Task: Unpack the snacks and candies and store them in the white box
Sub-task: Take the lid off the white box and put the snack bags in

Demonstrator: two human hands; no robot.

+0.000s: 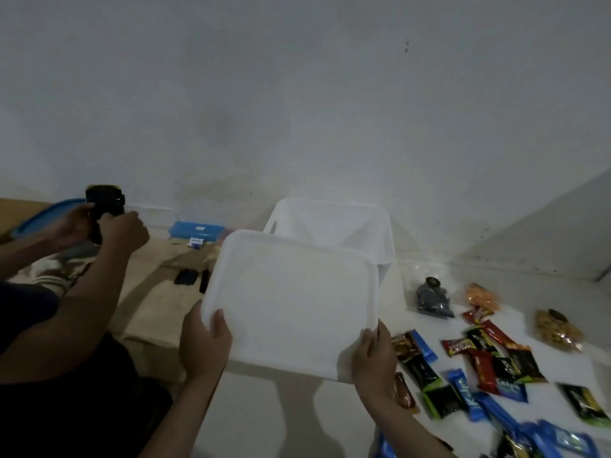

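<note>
At nine o'clock a second person sits holding up a black device; a blue-rimmed lid lies behind them. Toward eleven, a blue case rests by the wall, small black items nearby on the tan mat

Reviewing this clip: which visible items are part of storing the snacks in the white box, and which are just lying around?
Part of the job:
white box
white lid, held by left hand and right hand
snack packets
clear snack bags

Lying about:
blue case
black device held by a second person
small black items
</note>
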